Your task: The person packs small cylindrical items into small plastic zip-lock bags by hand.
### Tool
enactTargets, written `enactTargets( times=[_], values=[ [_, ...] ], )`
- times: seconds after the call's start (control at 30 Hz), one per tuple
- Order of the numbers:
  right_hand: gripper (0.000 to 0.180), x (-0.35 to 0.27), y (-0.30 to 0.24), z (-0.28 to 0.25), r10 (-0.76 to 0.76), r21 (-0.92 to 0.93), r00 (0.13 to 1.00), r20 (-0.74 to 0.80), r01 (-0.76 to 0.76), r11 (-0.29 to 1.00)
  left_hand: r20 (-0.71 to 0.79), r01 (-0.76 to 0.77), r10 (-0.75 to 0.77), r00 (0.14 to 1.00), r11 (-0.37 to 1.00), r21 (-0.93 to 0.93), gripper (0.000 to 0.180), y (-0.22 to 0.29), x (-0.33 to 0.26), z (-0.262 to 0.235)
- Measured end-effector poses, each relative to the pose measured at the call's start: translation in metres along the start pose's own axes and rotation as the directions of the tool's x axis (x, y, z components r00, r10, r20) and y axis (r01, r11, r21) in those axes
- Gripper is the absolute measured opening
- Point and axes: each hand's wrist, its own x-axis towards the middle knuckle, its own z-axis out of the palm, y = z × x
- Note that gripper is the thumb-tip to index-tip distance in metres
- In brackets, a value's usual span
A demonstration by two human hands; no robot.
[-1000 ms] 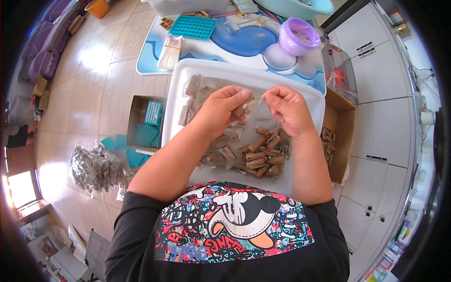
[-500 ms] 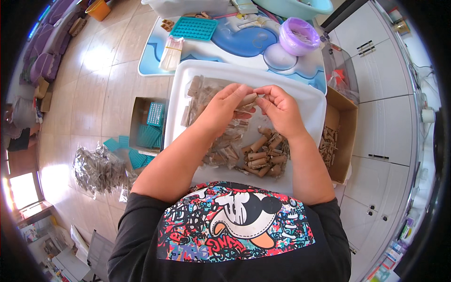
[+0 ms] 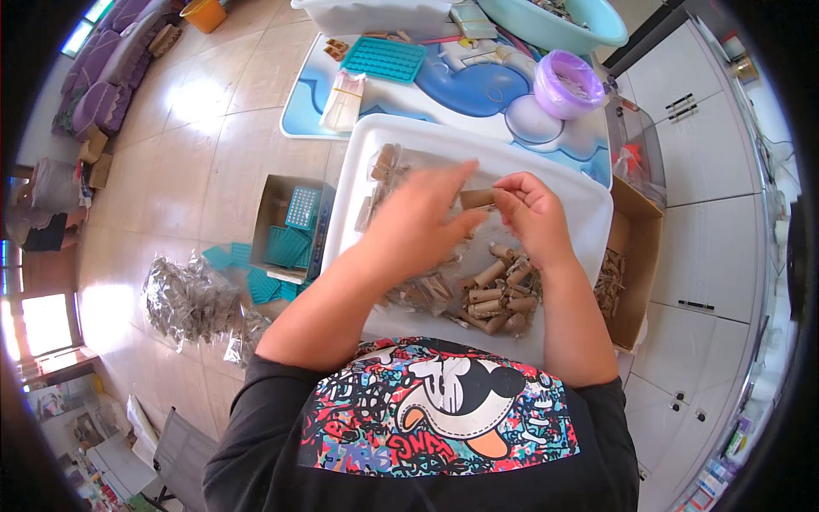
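Right hand (image 3: 536,213) fingers clamped on one end of a short brown cardboard tube (image 3: 478,199), held above the white tray (image 3: 589,205). Left hand (image 3: 422,224) is motion-blurred, fingers spread and reaching toward the tube's other end; can't tell if they touch it. Tube's right end is hidden inside the right-hand grip.

Below the hands, a loose pile of the same tubes (image 3: 495,299) lies in the tray, right of centre. Clear bags of tubes (image 3: 401,171) sit at the tray's far left; the left forearm covers much of them, so the count is unreadable.

Right of the tray: an open cardboard box (image 3: 636,256) with small brown pieces inside, too small to make out. Left of the tray on the floor: another cardboard box (image 3: 281,226) with teal grid trays (image 3: 303,209), more teal pieces just beside it, and a heap of silvery bags (image 3: 192,299).

Beyond the tray: a blue-and-white mat (image 3: 461,85) carrying a teal mould (image 3: 388,58) and a purple bowl (image 3: 567,84). A teal basin (image 3: 589,26) is cut off by the top edge.
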Motion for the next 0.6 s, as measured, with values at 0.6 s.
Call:
enactTargets(
  times=[0.6],
  values=[
    [0.021, -0.010, -0.010, 0.004, -0.194, -0.011, 0.976, -0.096, 0.194, 0.981, -0.592, 0.501, -0.173, 0.787, 0.740, 0.449, 0.037, -0.195, 0.034, -0.085]
  ],
)
